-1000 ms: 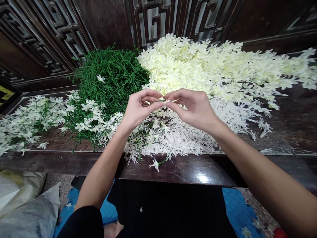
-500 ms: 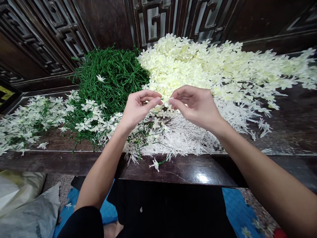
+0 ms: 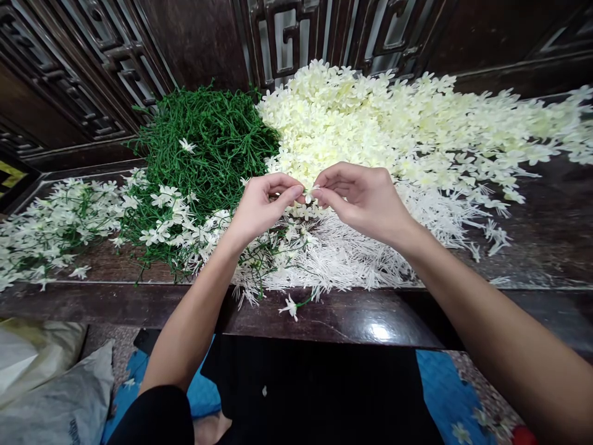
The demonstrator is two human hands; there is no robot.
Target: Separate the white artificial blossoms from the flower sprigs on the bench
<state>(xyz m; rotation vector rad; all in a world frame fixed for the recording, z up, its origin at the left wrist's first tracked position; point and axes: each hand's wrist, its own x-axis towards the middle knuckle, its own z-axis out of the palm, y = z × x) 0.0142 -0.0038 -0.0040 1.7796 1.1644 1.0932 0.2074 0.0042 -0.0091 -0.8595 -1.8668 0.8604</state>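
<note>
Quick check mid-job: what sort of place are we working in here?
Probably a home workspace for assembling artificial flowers: a dark wooden bench with carved panels behind, heaped with cream petals and green stems. Both hands pinch one small flower.

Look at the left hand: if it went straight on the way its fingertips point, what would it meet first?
The left hand points right, toward the right hand. It would likely meet that hand's fingertips first, with the small white flower piece pinched between them; depth is unclear.
</note>
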